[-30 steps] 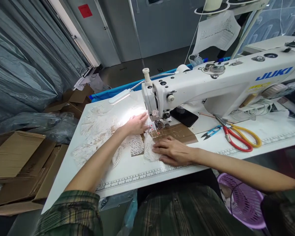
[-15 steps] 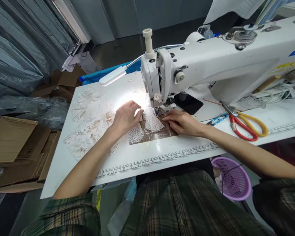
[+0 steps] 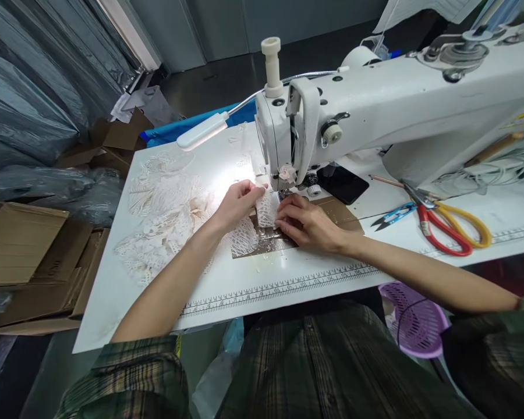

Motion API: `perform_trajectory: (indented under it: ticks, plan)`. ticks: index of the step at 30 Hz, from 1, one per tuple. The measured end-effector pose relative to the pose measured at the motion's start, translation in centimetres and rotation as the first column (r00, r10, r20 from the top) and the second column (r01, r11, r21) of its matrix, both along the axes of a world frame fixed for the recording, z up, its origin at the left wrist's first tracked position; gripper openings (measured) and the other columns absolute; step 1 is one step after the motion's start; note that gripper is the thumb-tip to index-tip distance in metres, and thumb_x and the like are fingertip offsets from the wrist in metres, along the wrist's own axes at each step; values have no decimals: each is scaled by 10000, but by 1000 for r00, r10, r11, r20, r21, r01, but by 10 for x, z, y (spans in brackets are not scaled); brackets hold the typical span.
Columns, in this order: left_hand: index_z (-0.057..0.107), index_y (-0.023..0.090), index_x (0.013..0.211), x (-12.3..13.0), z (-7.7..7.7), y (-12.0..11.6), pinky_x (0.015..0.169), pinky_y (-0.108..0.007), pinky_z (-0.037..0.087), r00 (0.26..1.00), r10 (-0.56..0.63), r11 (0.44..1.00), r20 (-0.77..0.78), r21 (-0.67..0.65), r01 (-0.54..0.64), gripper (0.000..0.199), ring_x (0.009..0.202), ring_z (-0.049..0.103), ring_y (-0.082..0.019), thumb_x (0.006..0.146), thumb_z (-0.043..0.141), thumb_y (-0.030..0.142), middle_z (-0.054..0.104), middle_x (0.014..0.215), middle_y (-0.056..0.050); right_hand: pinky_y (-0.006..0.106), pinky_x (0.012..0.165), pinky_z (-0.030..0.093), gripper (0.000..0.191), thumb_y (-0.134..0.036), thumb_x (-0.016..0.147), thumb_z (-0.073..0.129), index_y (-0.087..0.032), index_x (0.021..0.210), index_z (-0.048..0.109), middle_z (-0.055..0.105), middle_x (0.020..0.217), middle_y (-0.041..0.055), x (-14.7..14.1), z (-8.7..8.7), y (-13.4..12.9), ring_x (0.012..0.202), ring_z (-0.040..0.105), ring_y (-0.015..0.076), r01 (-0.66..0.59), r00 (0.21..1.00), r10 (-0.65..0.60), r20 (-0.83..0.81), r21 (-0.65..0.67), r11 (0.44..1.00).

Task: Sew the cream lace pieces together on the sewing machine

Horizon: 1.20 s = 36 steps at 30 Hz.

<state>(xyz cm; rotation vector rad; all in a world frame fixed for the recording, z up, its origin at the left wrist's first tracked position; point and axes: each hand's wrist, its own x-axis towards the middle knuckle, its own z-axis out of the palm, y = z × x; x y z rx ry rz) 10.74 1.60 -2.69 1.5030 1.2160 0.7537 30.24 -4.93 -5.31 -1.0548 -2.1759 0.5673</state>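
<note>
The left hand (image 3: 241,201) hides part of the lace strip (image 3: 266,212), and the right hand (image 3: 311,224) covers its lower corner; the sewing machine (image 3: 375,96) runs out past the right edge, its needle too small to make out; the top edge cuts the paper (image 3: 423,13), its print unreadably small; the counter (image 3: 109,302) hides part of the basket (image 3: 425,333).
</note>
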Motion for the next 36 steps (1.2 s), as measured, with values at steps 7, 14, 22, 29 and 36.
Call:
perform_trajectory:
  ticks: [7,14,22,29,36]
  plan:
    - [506,180,708,-5,-5,3,398,-200,244,974,62,994,218,-102,-40,366,415,360,-55,759,761,438,424,531,71,287,611,440,100,-285,892,539,-186,905,541,592,727,7,5,1,3,609,512,123,67,988,-84,-133,-129,989]
    - [555,163,762,-5,4,-10,494,-210,396,945,36,980,325,-196,30,383,523,486,-75,709,821,433,518,632,38,351,691,487,267,-408,824,655,-198,918,520,654,840,42,-9,1,5,763,630,184,150,947,-237,-217,-352,924]
    - [563,169,823,-17,13,-13,511,-204,362,993,2,999,120,39,-6,346,570,454,-81,767,746,457,526,704,17,307,615,510,220,-271,762,642,-203,875,466,565,741,-10,-31,0,6,644,577,132,-27,838,-295,-459,-575,817]
    - [523,188,1281,-20,11,-12,787,-423,500,625,199,759,-755,522,390,472,1049,575,-292,850,688,288,486,1369,-169,319,629,465,246,-316,821,646,-168,1006,581,672,860,64,9,7,11,721,613,186,232,973,-212,97,-307,923]
    - [647,136,1092,-6,-4,-30,839,-432,516,612,143,601,-778,560,571,212,1007,625,-258,980,486,217,662,1155,-135,383,818,490,292,-209,928,467,-164,1150,651,644,1083,124,26,-6,-2,941,599,241,-5,949,-25,314,94,996]
